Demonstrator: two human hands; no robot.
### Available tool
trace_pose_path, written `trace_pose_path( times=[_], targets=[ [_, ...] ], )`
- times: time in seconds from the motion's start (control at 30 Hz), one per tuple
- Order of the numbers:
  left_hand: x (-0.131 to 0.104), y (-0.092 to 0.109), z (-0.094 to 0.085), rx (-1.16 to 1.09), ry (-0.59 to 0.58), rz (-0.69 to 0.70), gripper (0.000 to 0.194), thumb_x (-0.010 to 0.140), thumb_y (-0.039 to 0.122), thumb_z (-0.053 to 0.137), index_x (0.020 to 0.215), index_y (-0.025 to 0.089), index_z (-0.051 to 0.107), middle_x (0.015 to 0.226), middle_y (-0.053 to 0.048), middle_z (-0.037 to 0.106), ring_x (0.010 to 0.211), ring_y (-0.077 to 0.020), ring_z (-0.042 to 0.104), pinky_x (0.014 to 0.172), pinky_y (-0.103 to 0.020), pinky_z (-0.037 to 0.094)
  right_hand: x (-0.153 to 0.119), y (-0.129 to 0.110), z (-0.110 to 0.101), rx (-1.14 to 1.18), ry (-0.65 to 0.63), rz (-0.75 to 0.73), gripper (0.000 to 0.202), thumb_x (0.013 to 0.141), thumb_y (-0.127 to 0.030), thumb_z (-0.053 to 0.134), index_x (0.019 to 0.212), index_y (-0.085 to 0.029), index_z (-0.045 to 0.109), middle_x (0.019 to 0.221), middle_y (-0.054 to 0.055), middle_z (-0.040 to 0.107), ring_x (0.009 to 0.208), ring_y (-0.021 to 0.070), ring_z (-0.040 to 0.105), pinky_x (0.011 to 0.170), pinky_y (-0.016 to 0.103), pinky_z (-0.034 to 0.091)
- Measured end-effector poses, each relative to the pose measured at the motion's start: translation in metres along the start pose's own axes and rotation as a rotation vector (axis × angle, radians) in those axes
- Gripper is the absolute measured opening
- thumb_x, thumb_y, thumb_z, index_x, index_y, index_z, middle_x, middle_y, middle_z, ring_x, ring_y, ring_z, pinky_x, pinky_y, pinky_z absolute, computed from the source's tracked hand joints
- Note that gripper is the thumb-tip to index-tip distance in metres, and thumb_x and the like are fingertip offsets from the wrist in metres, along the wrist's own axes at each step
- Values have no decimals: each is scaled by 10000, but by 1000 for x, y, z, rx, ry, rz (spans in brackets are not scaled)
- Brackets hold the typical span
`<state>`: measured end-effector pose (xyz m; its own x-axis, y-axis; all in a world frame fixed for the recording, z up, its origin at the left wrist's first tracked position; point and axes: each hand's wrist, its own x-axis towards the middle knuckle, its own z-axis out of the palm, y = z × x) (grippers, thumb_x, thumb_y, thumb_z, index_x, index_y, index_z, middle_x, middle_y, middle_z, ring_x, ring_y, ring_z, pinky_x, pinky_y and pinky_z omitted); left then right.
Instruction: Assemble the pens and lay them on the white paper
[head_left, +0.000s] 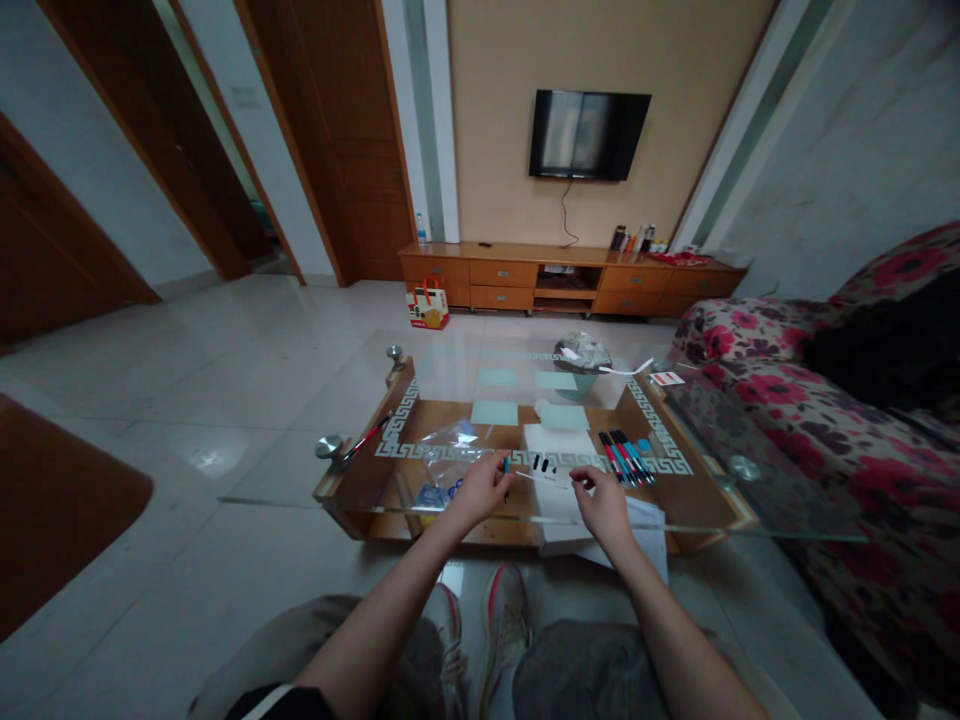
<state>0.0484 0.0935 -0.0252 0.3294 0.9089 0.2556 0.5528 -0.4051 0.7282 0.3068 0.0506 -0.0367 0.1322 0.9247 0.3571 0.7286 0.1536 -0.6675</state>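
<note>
My left hand [484, 490] is over the near side of the glass coffee table [289, 490]. Its fingers pinch a small blue pen piece [506, 466], held upright. To the right, my right hand [602, 503] has thumb and forefinger pinched together; whatever is between them is too small to make out. Between the hands lies a thin white pen refill [544, 481]. Just beyond it are several short black pen parts [544, 465]. A row of red, blue and black pens [626, 458] rests right of my right hand.
A clear plastic bag [450, 445] lies left of my left hand. One red and black pen [367, 437] is farther left. At the far side stands a basket [576, 383] with a plastic bag in it. White papers [645, 535] show under the glass. A floral sofa [787, 400] borders the right.
</note>
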Motion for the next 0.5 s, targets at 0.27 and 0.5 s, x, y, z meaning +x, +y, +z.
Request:
trace_pose_path(
  times=[0.27, 0.5],
  targets=[
    [1, -2, 2, 20, 6, 33, 436, 888, 213, 586, 1324, 196, 602, 1241, -111, 640, 1091, -250, 612, 1025, -426, 467, 0, 1, 4, -11, -15, -20, 214, 814, -195, 517, 897, -174, 713, 874, 84, 726, 807, 232, 665, 776, 353, 502],
    [1, -3, 3, 20, 5, 23, 426, 890, 211, 588, 1314, 209, 619, 1200, -110, 636, 1116, -264, 592, 1043, -437, 447, 0, -1, 1, -34, -37, -49, 219, 829, -182, 517, 884, -168, 729, 903, 102, 715, 835, 232, 662, 801, 358, 512]
  ],
)
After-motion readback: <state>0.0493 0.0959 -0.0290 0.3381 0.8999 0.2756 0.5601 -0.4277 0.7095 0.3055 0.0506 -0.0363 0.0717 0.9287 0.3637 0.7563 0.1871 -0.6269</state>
